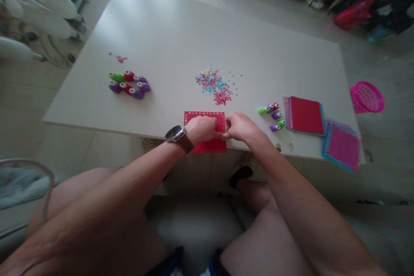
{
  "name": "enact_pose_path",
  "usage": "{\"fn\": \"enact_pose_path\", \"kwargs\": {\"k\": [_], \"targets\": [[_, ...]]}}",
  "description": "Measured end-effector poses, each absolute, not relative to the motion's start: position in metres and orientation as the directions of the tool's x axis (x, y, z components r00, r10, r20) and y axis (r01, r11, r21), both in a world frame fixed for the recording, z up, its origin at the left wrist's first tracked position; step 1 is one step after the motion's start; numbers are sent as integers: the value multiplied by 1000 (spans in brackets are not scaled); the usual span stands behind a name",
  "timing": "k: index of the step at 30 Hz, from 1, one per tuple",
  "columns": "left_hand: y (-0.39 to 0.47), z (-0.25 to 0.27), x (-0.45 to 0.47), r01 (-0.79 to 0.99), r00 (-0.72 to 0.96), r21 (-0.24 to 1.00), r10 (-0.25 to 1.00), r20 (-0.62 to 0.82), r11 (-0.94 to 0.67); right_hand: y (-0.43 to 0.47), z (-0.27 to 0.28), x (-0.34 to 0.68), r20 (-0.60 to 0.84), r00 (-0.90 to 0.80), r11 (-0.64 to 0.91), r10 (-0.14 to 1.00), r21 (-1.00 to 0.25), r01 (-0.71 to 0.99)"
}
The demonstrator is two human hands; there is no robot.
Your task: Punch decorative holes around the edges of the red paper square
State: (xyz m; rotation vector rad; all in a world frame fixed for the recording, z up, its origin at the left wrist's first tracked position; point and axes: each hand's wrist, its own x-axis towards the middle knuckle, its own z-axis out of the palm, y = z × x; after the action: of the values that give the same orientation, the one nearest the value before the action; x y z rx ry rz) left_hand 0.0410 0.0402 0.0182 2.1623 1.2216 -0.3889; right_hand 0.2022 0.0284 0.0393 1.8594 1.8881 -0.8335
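My right hand [239, 126] pinched a green punch [225, 136] at the right edge of the red sheet [207, 146], which overhung the table [168, 51]; my left hand [202, 128] lay across it, finger grip unclear. Holding it flat, I judged, favored clean presses.

Hands [202, 127] partly hide the red card [210, 145].
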Motion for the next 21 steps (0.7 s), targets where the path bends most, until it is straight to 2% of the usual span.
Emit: {"fn": "enact_pose_path", "kwargs": {"k": [12, 21], "targets": [[28, 22, 53, 856, 513, 259, 673, -534, -447, 36, 37, 198, -632, -50, -11, 773, -93, 996], [25, 19, 55, 850, 521, 247, 677, -520, -465, 33, 39, 196, -614, -30, -29, 789, -86, 996]]}}
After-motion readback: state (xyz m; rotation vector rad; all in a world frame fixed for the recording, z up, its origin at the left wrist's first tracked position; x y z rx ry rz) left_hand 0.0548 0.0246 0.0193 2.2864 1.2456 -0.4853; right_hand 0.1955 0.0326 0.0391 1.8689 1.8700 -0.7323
